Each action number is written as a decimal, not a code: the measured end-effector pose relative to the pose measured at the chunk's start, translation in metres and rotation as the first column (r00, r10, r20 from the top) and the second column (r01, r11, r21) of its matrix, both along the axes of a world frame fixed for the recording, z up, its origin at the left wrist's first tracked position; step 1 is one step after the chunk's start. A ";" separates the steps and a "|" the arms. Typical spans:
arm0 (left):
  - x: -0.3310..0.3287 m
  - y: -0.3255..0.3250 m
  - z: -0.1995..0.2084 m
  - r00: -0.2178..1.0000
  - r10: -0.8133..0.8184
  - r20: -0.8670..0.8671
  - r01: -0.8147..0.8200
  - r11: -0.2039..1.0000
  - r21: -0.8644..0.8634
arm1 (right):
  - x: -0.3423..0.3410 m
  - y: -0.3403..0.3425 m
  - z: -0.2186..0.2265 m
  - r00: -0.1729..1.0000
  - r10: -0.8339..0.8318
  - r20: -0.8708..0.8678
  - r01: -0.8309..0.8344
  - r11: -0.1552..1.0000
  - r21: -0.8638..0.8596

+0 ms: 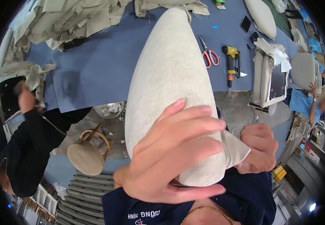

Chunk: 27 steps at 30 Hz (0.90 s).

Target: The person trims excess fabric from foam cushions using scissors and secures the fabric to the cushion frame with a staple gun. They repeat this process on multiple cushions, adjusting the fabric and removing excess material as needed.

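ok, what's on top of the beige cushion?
Left hand, spread over the near end of the cushion. Right hand grips a fabric flap alongside. Surface under left palm is hidden.

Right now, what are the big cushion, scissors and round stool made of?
The cushion looks like matte beige cloth: its weave shows. The scissors have greyish, metal-looking blades and smooth red handles, probably plastic. The stool has brown, wooden-looking legs; its tan seat could be wood or fabric.

The cushion [170, 67] is finely woven cream; the worktop [98, 71] blue-grey; the scissors [206, 50] red-handled; the nailer [230, 62] yellow, black and orange.
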<state>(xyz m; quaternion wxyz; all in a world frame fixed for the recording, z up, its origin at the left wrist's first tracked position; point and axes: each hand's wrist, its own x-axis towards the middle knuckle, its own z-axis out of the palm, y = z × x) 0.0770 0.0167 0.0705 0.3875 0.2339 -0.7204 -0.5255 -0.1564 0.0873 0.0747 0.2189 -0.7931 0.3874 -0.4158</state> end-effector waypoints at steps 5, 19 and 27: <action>-0.023 -0.012 -0.001 0.991 -0.131 -0.039 0.133 0.990 0.051 | -0.017 -0.004 -0.003 0.998 0.067 -0.010 -0.067 0.998 0.002; -0.028 -0.016 -0.001 0.996 -0.090 -0.015 0.090 0.995 0.036 | -0.025 0.008 -0.007 0.999 -0.016 0.035 0.012 0.995 0.099; -0.038 -0.013 -0.002 0.997 -0.080 -0.014 0.081 0.996 0.029 | -0.021 0.020 -0.002 0.994 -0.111 0.000 0.111 0.993 0.052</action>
